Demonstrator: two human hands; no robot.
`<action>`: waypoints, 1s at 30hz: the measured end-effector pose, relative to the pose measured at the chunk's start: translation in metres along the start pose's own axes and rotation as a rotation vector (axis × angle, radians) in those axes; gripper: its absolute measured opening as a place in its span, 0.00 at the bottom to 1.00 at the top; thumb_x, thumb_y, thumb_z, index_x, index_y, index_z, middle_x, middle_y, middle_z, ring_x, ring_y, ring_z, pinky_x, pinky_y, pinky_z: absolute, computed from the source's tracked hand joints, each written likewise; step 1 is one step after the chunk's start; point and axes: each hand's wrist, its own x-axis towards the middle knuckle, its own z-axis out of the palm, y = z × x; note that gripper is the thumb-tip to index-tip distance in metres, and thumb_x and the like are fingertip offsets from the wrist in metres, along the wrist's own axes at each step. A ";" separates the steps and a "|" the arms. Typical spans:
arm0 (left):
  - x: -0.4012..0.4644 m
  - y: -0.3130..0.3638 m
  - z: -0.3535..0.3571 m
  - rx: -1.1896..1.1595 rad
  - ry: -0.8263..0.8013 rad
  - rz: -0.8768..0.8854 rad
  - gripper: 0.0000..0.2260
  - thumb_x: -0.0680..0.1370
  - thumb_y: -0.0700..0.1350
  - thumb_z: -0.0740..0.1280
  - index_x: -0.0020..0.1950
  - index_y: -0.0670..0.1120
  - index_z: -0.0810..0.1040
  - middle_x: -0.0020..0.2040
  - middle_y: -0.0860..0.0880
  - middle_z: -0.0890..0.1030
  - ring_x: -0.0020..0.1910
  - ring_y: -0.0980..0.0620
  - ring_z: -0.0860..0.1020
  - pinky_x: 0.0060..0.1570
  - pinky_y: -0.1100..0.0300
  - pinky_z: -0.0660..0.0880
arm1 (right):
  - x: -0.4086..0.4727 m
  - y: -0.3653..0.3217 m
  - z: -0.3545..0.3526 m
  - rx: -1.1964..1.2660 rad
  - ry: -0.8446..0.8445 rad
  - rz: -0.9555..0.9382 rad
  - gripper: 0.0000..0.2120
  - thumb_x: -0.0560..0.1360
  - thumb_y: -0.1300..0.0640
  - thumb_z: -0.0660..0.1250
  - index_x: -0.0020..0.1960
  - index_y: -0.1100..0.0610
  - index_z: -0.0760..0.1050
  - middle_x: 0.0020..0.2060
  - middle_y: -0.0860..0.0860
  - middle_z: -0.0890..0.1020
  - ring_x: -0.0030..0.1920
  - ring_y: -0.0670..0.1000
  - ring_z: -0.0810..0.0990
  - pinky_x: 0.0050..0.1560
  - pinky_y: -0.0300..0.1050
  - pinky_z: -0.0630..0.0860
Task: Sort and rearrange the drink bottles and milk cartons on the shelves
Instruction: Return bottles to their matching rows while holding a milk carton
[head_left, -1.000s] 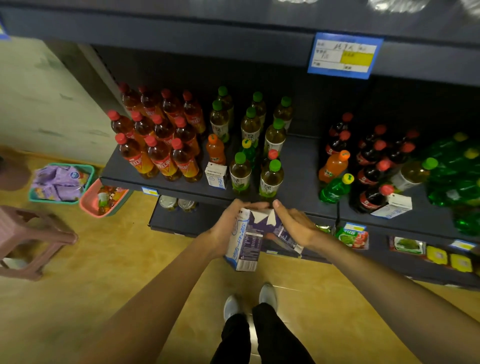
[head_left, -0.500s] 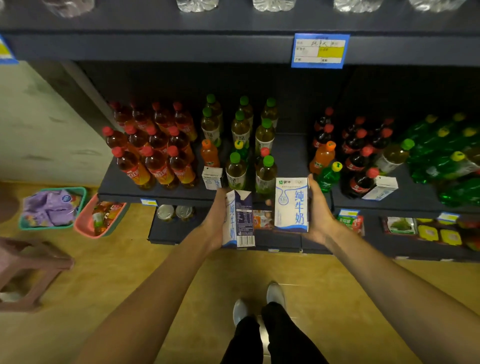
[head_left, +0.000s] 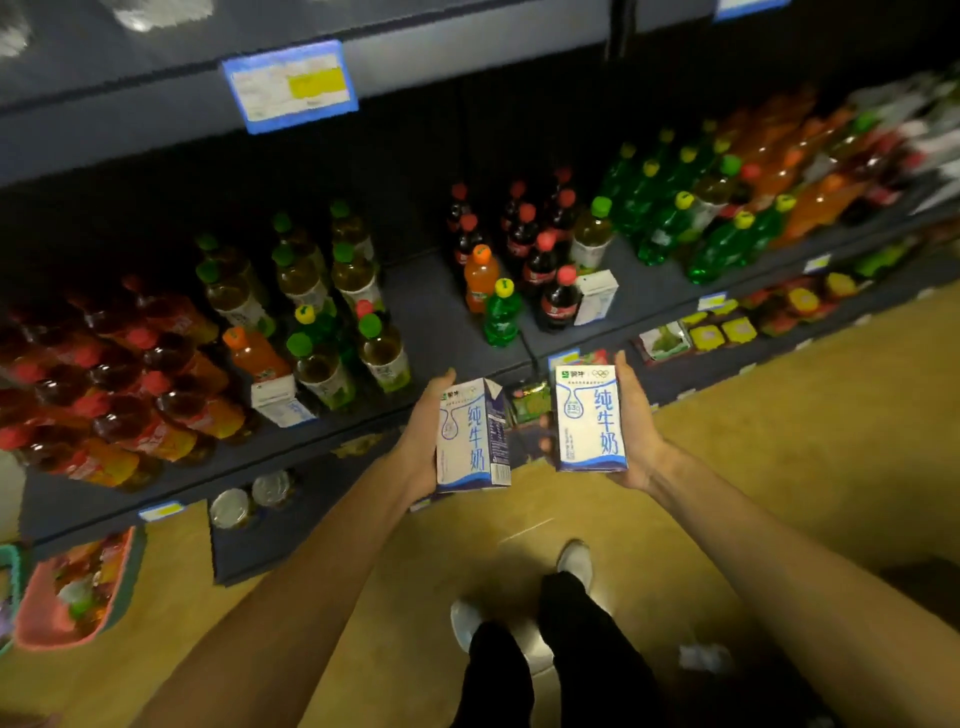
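My left hand (head_left: 422, 441) grips a white-and-blue milk carton (head_left: 470, 439) upright in front of the shelf edge. My right hand (head_left: 636, 423) holds a second milk carton (head_left: 589, 418) of the same kind, face toward me. Both cartons hang side by side, slightly apart, below the dark middle shelf (head_left: 441, 322). On that shelf stand red-capped tea bottles (head_left: 130, 395), green-capped tea bottles (head_left: 311, 291), cola bottles (head_left: 540, 249) and green soda bottles (head_left: 675, 218). Two more milk cartons sit there: one (head_left: 280, 400) at the front left, another (head_left: 596, 297) beside the cola.
A lower shelf (head_left: 779, 332) holds snack packs and cans (head_left: 249, 499). A pink basket (head_left: 67, 592) with goods stands on the wooden floor at the left. A blue price tag (head_left: 291, 85) hangs from the upper shelf. My feet (head_left: 519, 597) stand below.
The camera has swung right, so the shelf looks tilted and shifted left. My hands have spread further apart, and the left carton has turned so that its front faces me.
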 end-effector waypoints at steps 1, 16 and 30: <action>0.007 0.000 0.013 0.027 -0.013 -0.002 0.28 0.74 0.65 0.64 0.60 0.43 0.80 0.52 0.39 0.84 0.54 0.39 0.81 0.66 0.43 0.70 | -0.003 -0.005 -0.010 0.028 0.004 -0.017 0.41 0.72 0.23 0.49 0.49 0.57 0.82 0.46 0.64 0.80 0.40 0.62 0.80 0.39 0.53 0.79; 0.074 -0.005 0.239 0.319 -0.166 0.006 0.27 0.82 0.56 0.54 0.35 0.44 0.84 0.31 0.45 0.82 0.28 0.49 0.81 0.34 0.61 0.77 | -0.039 -0.093 -0.193 0.260 0.165 -0.094 0.40 0.75 0.26 0.47 0.50 0.60 0.79 0.43 0.63 0.82 0.37 0.61 0.81 0.40 0.51 0.79; 0.140 -0.008 0.386 0.169 -0.394 -0.140 0.27 0.79 0.60 0.54 0.47 0.45 0.87 0.47 0.42 0.84 0.46 0.43 0.81 0.55 0.48 0.74 | -0.034 -0.199 -0.304 0.405 0.206 -0.198 0.37 0.76 0.27 0.48 0.50 0.57 0.80 0.42 0.60 0.81 0.38 0.60 0.79 0.40 0.51 0.78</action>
